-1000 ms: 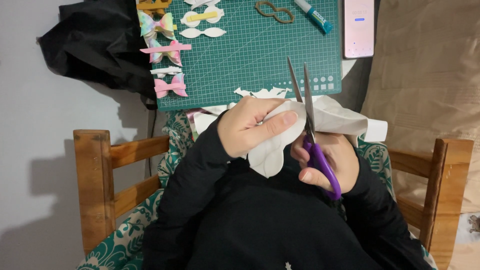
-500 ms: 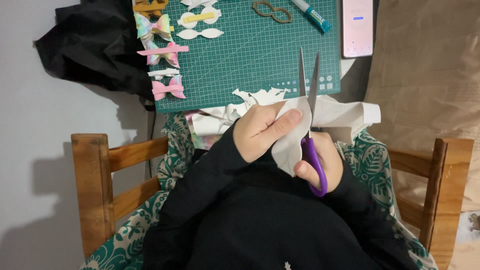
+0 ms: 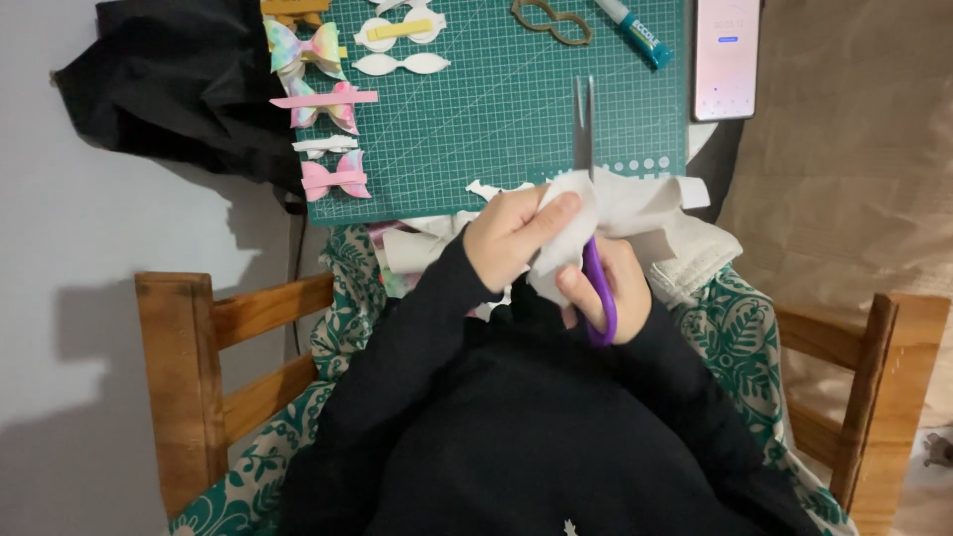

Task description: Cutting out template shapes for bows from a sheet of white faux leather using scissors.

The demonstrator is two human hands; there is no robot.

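Currently the left hand (image 3: 511,238) pinches a white fabric piece (image 3: 566,243) at its near edge, thumb on top, fingers closed on it, while the right hand (image 3: 611,293) grips the purple-handled scissors (image 3: 588,169), blades nearly shut and pointing away over the green cutting mat (image 3: 516,109). Judgement: feed the fabric taut into the blades, left thumb clear of the cut line (it sits close). Finished bows (image 3: 333,179), a glue pen (image 3: 635,30), a phone (image 3: 725,55) and white offcuts (image 3: 655,203) crowd the mat's edges.
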